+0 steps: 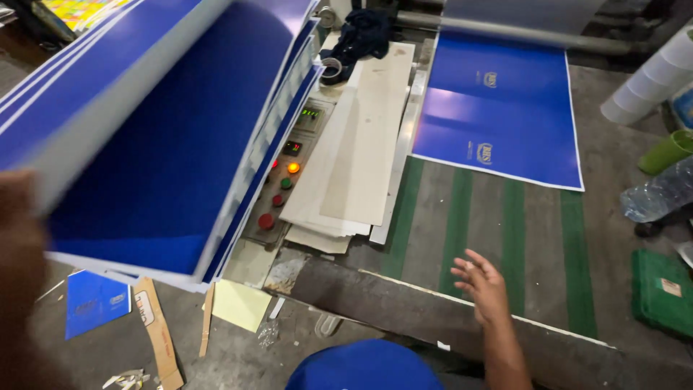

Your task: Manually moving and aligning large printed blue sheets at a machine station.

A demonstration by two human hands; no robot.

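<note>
Left hand [22, 238], blurred at the frame's left edge, was clamped on the near corner of a thick stack of blue printed sheets [166, 137], which was lifted and tilted above the control panel [285, 180] with its red, green and amber buttons. Right hand [482, 283] hovered with fingers spread apart, holding nothing, over the green belts [516, 231] of the machine bed. One blue sheet [498, 108] lay flat farther along the bed, below a metal roller [505, 32]. Pale cardboard strips [361, 144] lay beside the panel. A smaller blue sheet [94, 300] lay on the floor
</note>
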